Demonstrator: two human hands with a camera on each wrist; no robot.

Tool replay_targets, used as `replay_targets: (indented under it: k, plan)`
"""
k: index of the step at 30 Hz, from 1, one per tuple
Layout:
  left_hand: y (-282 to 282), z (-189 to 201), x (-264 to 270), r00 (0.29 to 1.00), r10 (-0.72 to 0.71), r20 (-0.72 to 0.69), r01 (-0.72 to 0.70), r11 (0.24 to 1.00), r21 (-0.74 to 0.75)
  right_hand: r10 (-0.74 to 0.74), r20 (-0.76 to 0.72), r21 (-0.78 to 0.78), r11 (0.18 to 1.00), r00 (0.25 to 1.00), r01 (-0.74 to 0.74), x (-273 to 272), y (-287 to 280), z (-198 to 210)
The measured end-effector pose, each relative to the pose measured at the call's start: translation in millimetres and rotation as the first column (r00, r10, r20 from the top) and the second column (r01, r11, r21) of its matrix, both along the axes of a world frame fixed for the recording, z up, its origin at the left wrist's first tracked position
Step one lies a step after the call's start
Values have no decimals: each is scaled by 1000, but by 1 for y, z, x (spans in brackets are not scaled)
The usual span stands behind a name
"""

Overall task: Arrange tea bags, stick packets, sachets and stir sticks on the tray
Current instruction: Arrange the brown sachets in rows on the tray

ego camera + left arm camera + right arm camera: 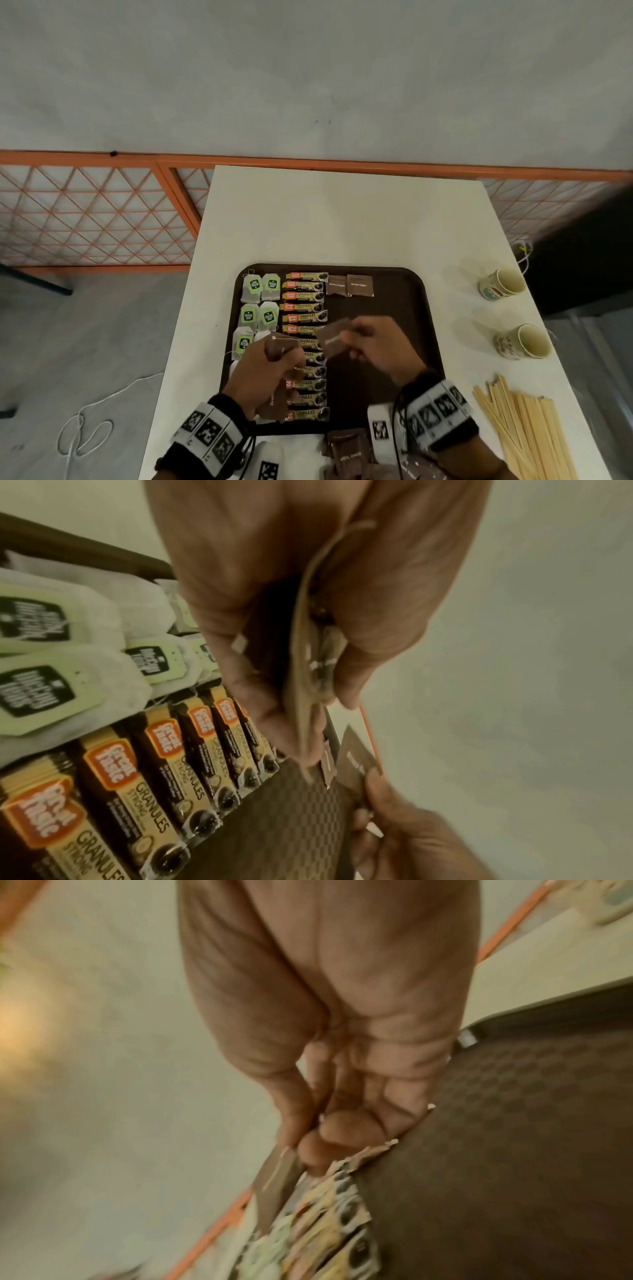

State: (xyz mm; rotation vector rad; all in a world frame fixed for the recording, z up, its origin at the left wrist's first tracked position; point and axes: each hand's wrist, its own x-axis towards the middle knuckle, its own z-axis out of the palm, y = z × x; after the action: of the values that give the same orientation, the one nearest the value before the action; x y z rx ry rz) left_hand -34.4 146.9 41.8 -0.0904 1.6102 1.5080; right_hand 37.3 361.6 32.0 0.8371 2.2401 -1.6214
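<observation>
black wristbands [440,413] with white square-patterned marker blocks, thin black cords, bare hands [263,373]

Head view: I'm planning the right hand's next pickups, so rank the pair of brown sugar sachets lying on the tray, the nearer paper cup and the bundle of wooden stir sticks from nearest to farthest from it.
From the right hand:
1. Pair of brown sugar sachets, ahead at the tray's far edge.
2. Nearer paper cup, off the tray to the right.
3. Bundle of wooden stir sticks, near right corner of the table; close to the cup's rank.

Tray [421,329]: tea bags [260,305] left, stick packets [305,329] right; cups [513,311] beyond.
</observation>
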Motion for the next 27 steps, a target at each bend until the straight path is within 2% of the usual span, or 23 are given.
replay_targets:
  k: [3, 7, 9, 11, 14, 18, 21, 23, 25, 27]
  plan:
    - [-15, 4, -2, 979, 99, 179, -112, 992, 60, -306, 70, -34, 950, 949, 309, -25, 30, -34]
    - [-41, 6, -4, 966, 76, 248, -110, 986, 128, -400, 168, -93, 904, 901, 418, -53, 38, -60]
    - [-51, 3, -4, 951, 91, 295, -139, 979, 148, -444, 198, -68, 883, 874, 464, -59, 37, -66]
    - [-57, 2, -5, 934, 113, 340, -179, 969, 168, -456, 212, 11, 885, 864, 465, -60, 37, -74]
    - [-60, 5, -5, 930, 95, 356, -177, 963, 204, -415, 183, 191, 904, 891, 382, -58, 32, -76]
    - [-57, 12, -4, 937, 52, 347, -143, 959, 243, -376, 112, 308, 893, 920, 327, -51, 26, -63]
    - [-51, 15, -2, 947, 12, 322, -96, 964, 247, -241, -5, 329, 916, 970, 230, -40, 11, -34]
    - [-44, 16, 1, 950, -26, 310, -54, 968, 245, -11, -61, 222, 975, 998, 24, -30, -9, 0]
    - [-35, 16, 4, 957, -58, 285, -9, 974, 228, 245, -77, 107, 966, 966, -236, -21, -32, 30]
    - [-23, 17, 8, 967, -124, 223, 78, 976, 203, 393, -101, 139, 915, 914, -378, -12, -46, 40]
